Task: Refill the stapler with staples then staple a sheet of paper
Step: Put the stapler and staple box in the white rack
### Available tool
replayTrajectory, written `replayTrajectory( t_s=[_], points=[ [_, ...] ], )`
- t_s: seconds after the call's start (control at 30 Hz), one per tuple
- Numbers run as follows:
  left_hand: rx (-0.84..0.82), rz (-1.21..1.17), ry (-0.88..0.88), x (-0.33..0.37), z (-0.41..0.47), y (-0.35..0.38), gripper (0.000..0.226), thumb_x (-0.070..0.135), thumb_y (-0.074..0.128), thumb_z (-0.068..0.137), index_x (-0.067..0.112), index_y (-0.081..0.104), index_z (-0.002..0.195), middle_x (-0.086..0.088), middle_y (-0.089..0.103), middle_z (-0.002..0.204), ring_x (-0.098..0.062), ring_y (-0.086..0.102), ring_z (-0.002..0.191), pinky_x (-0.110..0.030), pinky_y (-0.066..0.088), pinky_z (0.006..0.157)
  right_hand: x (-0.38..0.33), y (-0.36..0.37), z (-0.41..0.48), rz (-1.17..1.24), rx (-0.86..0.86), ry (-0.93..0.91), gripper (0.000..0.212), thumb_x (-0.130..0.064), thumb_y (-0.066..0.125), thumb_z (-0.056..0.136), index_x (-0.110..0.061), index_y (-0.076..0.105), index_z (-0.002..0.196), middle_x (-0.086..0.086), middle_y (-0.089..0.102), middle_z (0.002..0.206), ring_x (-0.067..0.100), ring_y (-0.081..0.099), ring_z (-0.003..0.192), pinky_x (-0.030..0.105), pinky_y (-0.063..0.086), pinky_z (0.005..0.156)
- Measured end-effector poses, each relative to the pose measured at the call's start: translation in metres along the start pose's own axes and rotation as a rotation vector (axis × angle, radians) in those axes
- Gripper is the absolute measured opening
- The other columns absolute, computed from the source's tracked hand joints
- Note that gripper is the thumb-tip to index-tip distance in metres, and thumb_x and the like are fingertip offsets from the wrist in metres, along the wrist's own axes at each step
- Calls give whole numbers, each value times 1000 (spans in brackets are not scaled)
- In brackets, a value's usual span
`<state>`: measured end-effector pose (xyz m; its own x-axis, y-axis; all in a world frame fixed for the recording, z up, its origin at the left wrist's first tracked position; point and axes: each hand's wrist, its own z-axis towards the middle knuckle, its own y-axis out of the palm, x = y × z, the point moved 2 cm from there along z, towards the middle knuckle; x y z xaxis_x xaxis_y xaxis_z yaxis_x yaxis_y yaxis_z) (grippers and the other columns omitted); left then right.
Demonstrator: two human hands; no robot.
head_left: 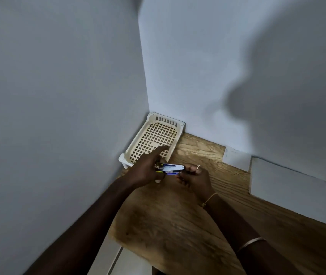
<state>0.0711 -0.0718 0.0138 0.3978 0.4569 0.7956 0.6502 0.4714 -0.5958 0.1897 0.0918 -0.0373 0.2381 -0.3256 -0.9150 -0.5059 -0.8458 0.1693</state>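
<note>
Probably light, stiff and slick, the stapler (171,168) hangs near the basket (167,121), the grip of left hand (148,169) and right hand (194,180) each pinching 1 end; its sides should hold best.

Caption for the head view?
A stapler held by left hand and right hand over the wooden desk, near a mesh tray.

No lettering, label or number is legible; any marking on the stapler (171,168) is too blurred
</note>
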Motion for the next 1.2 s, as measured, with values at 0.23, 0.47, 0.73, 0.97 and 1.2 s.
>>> replayTrajectory(
  t_s=[0.23, 0.47, 0.73, 0.97, 1.2],
  points=[
    [3, 18, 10, -24, 57, -36, 93, 2, 84, 74, 29, 39, 152, -7, 70, 105, -20, 69, 99, -39, 57, 89, -31, 24, 51, -436, -72, -280, 38, -9, 85, 76, -10, 73, 112, 4, 77, 103, 16, 73, 96, 29, 59, 84],
    [-27, 144, 62, -28, 113, -53, 89, 3, 81, 76, 22, 40, 153, -4, 67, 124, -19, 65, 108, -24, 53, 89, -54, 41, 105, -847, 94, -328, 34, -11, 83, 73, -15, 74, 105, 4, 75, 102, 18, 66, 94, 22, 43, 75],
    [-128, 258, 97, -45, 150, -63, 87, 5, 81, 75, 29, 43, 150, -4, 70, 122, -15, 67, 103, -22, 52, 84, -58, 63, 137, -1265, 61, -338, 21, -23, 65, 86, -18, 71, 105, 7, 73, 102, 31, 68, 97, 38, 52, 80],
    [-211, 305, 78, -70, 135, -64, 84, 17, 88, 75, 25, 47, 148, -7, 70, 122, -18, 68, 105, -14, 50, 82, -44, 77, 126, -1479, 9, -406, 22, -44, 64, 86, -26, 69, 98, 1, 70, 98, 28, 67, 95, 42, 42, 85],
    [-261, 279, 39, -84, 121, -65, 87, 4, 85, 75, 27, 46, 149, -3, 71, 118, -10, 66, 99, 1, 46, 72, -33, 90, 115, -1516, -4, -437, 23, -46, 65, 86, -26, 70, 95, -1, 70, 95, 25, 67, 93, 42, 42, 87]
  ],
)
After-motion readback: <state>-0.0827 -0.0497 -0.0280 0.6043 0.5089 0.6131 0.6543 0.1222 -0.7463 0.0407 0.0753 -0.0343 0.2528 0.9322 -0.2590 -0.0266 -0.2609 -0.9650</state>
